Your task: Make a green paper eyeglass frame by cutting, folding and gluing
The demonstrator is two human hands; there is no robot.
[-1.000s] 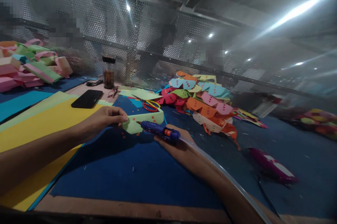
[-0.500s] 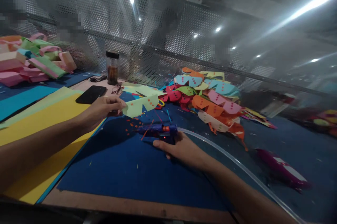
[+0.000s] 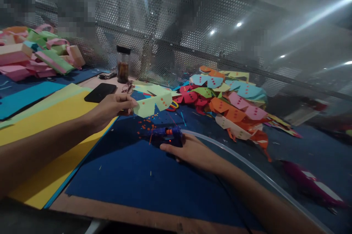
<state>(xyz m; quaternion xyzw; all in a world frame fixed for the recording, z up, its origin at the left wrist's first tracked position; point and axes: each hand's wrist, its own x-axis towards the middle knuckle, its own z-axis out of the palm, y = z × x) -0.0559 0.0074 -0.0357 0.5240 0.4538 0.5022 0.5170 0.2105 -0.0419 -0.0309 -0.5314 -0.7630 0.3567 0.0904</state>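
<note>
My left hand pinches the left end of a pale green cut-paper strip, notched along its lower edge and marked with small orange-red squares. In my right hand is a blue glue gun with a small red light glowing. Its nozzle points left, below the paper and apart from it. A long clear glue stick runs out of the gun's back and over my right forearm. Small orange paper scraps lie on the blue mat around the nozzle, and a thin orange strip crosses near the tip.
Cut-paper shapes pile up at the right. Yellow sheets lie at left beside a black phone and a dark-lidded jar. Folded paper pieces are heaped far left. A purple packet sits right; perforated mesh stands behind.
The view has swung slightly left, so the table things appear farther right. My left hand still holds the paper strip. The glue gun sits slightly farther left relative to the mat.
</note>
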